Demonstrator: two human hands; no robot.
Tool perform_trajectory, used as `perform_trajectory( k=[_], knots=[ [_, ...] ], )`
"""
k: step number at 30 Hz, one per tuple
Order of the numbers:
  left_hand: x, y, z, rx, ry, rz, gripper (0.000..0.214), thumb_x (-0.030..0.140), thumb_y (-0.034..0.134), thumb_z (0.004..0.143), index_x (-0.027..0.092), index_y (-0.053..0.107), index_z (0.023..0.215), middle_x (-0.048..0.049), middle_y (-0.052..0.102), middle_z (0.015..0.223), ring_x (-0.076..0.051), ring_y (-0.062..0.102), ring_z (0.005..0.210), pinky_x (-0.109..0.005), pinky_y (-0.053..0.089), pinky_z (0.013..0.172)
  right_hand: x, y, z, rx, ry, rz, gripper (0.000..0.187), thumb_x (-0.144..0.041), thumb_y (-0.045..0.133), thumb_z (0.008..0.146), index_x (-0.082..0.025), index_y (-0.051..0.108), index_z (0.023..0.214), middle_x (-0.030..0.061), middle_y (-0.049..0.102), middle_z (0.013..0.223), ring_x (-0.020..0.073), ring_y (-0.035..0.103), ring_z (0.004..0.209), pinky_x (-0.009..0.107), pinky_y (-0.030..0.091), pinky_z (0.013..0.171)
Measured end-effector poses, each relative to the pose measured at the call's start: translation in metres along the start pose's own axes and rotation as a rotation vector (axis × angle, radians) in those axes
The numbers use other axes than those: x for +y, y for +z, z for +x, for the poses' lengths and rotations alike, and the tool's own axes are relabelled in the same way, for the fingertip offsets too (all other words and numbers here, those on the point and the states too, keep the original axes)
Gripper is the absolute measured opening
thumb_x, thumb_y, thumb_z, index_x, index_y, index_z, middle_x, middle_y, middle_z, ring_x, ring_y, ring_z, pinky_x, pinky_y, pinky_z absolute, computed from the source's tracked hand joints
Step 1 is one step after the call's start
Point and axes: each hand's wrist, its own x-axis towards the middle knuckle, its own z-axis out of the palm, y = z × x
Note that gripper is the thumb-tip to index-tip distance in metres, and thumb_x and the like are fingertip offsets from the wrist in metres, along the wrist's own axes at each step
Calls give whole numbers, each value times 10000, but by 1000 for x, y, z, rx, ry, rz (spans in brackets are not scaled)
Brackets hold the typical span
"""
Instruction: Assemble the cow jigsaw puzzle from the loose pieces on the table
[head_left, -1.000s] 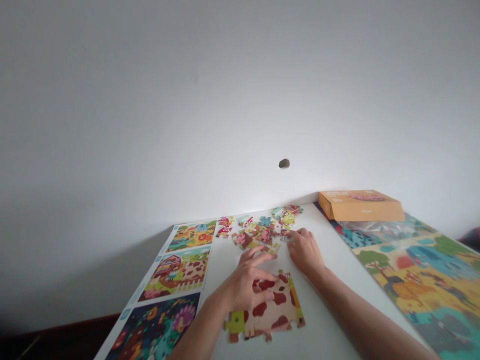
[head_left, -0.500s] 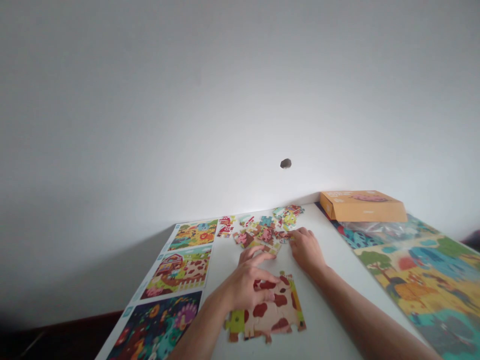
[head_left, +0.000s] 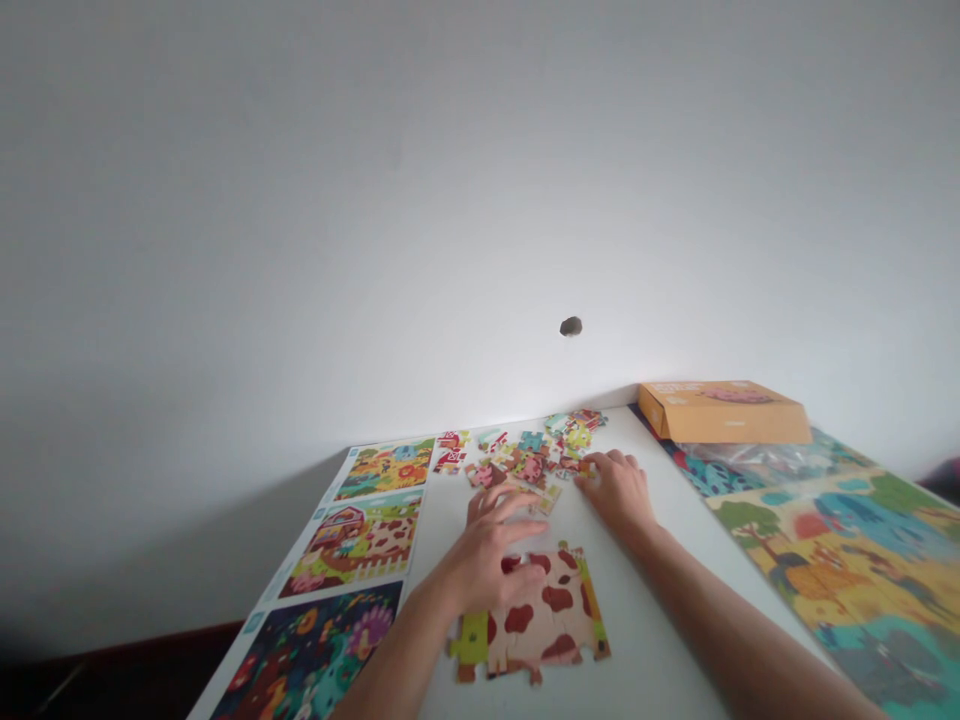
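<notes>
- Here, a partly joined jigsaw section (head_left: pixel 551 625) printed with brown cow patches is laid flat on the white desk (head_left: pixel 660 640), directly below the left hand, with its outline left ragged by open tabs.
- The card is judged to be light, thin and fairly stiff. Single pieces should be easily taken by their edges, but the joined section may part if lifted, so sliding it flat would be safer.
- Loose jigsaw pieces (head_left: pixel 525 455) are spread in a low heap just beyond the section, and a tan piece (head_left: pixel 541 502) is placed at the heap's near edge.
- The left hand (head_left: pixel 484 550) is held over the section's upper edge, with the fingers spread toward the tan piece; whether it is gripped cannot be told.
- The right hand (head_left: pixel 619 495) is rested at the heap's right edge, with the fingers narrowly curled against the pieces; whether one is held cannot be told.
- Printed picture sheets (head_left: pixel 352 545) are lined up to the left, and a large farm-scene picture (head_left: pixel 847 570) is laid to the right, beneath a clear plastic bag (head_left: pixel 739 462) and an orange cardboard box (head_left: pixel 724 412).
</notes>
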Motion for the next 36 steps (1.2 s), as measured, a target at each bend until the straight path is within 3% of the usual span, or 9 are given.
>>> perform_trajectory(
  k=[3, 7, 16, 20, 24, 27, 32, 36],
  knots=[
    [-8, 6, 1, 137, -111, 84, 344, 357, 641, 873, 326, 681, 1213, -24, 572, 1392, -320, 388, 1353, -565, 280, 1146, 3, 2, 1, 9, 10, 15, 365, -403, 614, 876, -270, 660, 1212, 87, 628, 1210, 287, 504, 1117, 387, 353, 907],
    [-18, 12, 3, 246, -182, 146, 311, 306, 578, 910, 305, 681, 1203, -26, 599, 1357, -300, 428, 1318, -544, 316, 1118, 3, 3, 1, -15, -17, 47, 353, -307, 585, 880, -273, 644, 1226, 63, 618, 1267, 280, 497, 1143, 394, 342, 919],
    [-16, 11, 1, 125, -92, 119, 304, 310, 564, 921, 343, 696, 1193, 2, 586, 1400, -354, 322, 1381, -603, 271, 1113, -3, 6, 0, -36, -28, 115, 426, -252, 652, 806, -287, 638, 1230, 68, 591, 1188, 256, 500, 1133, 377, 331, 941],
    [-18, 13, 1, 111, -101, 91, 302, 315, 573, 913, 328, 701, 1187, -16, 647, 1318, -341, 362, 1360, -598, 275, 1111, -4, 7, 0, -43, -34, 109, 431, -243, 659, 805, -294, 637, 1233, 72, 571, 1167, 246, 498, 1124, 370, 334, 941],
    [-19, 12, 1, 119, -90, 70, 287, 297, 588, 896, 323, 720, 1149, -19, 666, 1285, -323, 429, 1301, -585, 286, 1106, -5, 4, -2, 44, -8, 35, 404, -189, 601, 832, -274, 645, 1225, 94, 568, 1210, 262, 480, 1125, 395, 330, 943],
    [-18, 11, 2, 121, -79, 52, 267, 276, 593, 885, 317, 736, 1106, -13, 686, 1246, -308, 456, 1265, -565, 309, 1098, -9, -2, -7, 43, -143, 65, 376, -205, 598, 840, -276, 649, 1206, 71, 594, 1258, 260, 468, 1149, 402, 318, 969],
    [-17, 10, 2, 161, -86, 57, 215, 247, 586, 877, 301, 759, 993, -18, 693, 1199, -304, 457, 1243, -555, 338, 1086, -19, -7, -16, -154, -511, 183, 528, -306, 665, 803, -295, 569, 1323, 36, 640, 1278, 258, 460, 1202, 424, 262, 1060],
    [-16, 9, 0, 201, -121, 88, 159, 307, 635, 853, 284, 768, 938, -38, 650, 1255, -340, 401, 1302, -578, 311, 1103, -21, -10, -17, -220, -523, 146, 555, -318, 664, 792, -300, 566, 1338, 46, 646, 1260, 265, 471, 1182, 448, 240, 1082]
  ],
)
